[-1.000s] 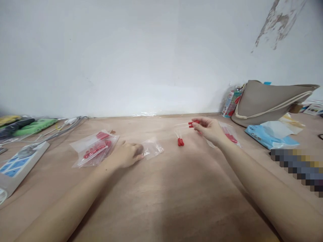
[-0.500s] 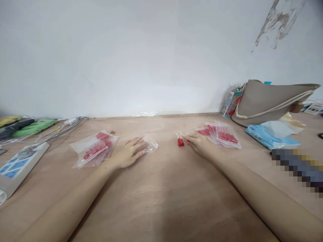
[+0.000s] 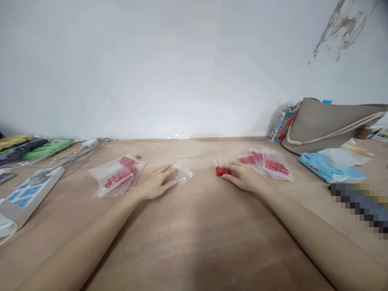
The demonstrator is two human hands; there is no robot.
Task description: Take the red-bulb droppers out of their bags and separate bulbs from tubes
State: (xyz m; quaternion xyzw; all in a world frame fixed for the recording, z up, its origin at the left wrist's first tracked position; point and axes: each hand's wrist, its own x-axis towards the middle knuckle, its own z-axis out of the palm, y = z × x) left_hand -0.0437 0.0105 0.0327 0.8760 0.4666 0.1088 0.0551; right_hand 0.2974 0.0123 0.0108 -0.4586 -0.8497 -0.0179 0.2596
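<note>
Lying on the table, my left hand point(image 3: 156, 182) has its fingers apart, with the fingertips on a small clear zip bag point(image 3: 183, 174). Part of that bag is hidden beneath them. My right hand point(image 3: 241, 176) has its thumb and fingers closed about a small row of red pieces with thin clear stems point(image 3: 222, 171). These lie side by side on the table, stems pointing away from me. Clear zip bags with red pieces point(image 3: 118, 177) are stacked by my left wrist. More filled zip bags point(image 3: 273, 163) overlap just beyond my right hand.
On the left are a white power strip point(image 3: 36, 194), cables point(image 3: 79, 155) and green packaged items point(image 3: 48, 149). To the right stand a grey bag point(image 3: 324, 125) and a bottle point(image 3: 281, 125), with a blue tissue pack point(image 3: 327, 165) in front. A wall point(image 3: 182, 72) closes off the table's back.
My right thumb has come round to the near side of the red pieces, which now sit together in a row. My left hand stays on the clear bag. The view has shifted slightly.
</note>
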